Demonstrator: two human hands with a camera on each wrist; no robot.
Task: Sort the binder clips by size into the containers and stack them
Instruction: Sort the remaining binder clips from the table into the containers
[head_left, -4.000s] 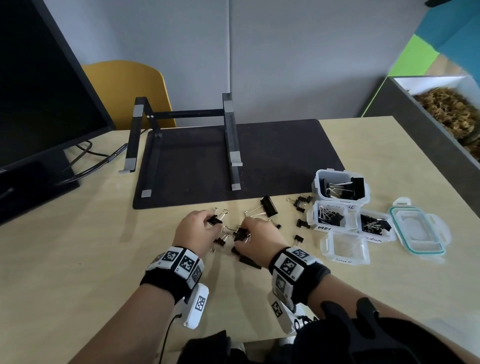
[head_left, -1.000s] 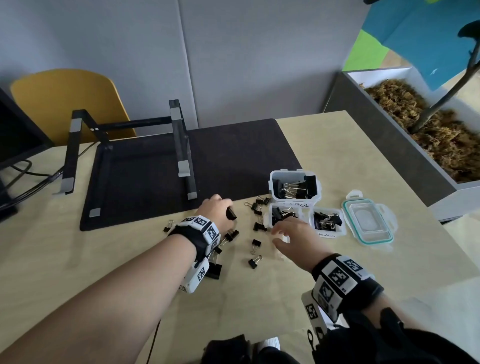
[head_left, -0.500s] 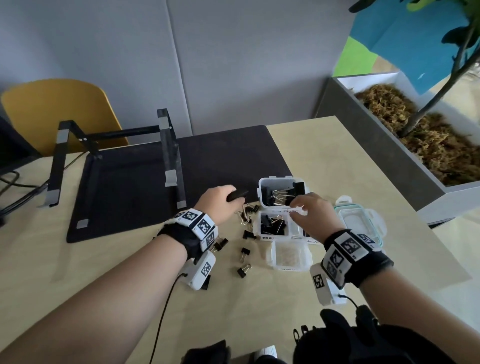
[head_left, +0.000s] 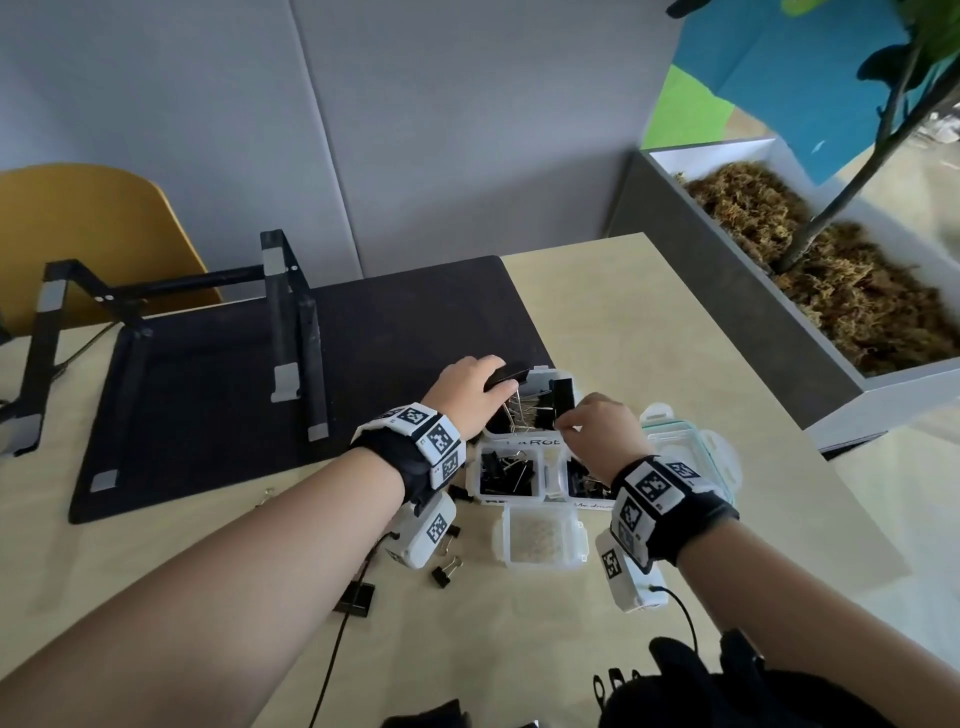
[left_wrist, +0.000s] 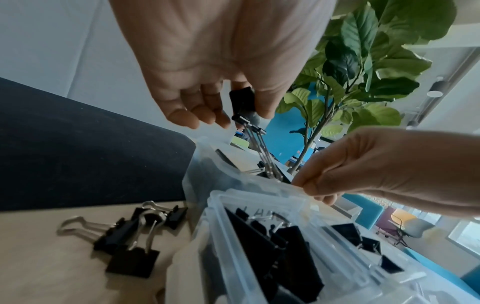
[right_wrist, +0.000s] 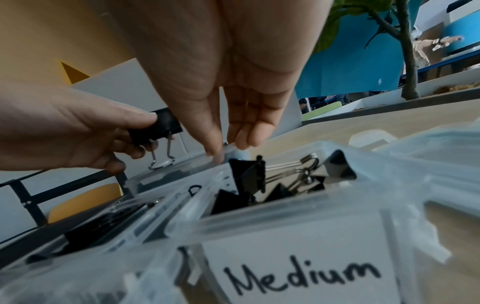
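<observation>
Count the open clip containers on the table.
4: the container labelled Large at the back, two side by side before it, and an empty one nearest.

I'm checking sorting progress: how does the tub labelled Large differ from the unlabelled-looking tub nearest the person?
The clear plastic tub labelled Large holds several big black binder clips; the clear plastic tub nearest the person holds none. The Large one sits farthest back, with both hands at it; the near one is untouched. Both are lidless, translucent and on the wooden table.
</observation>
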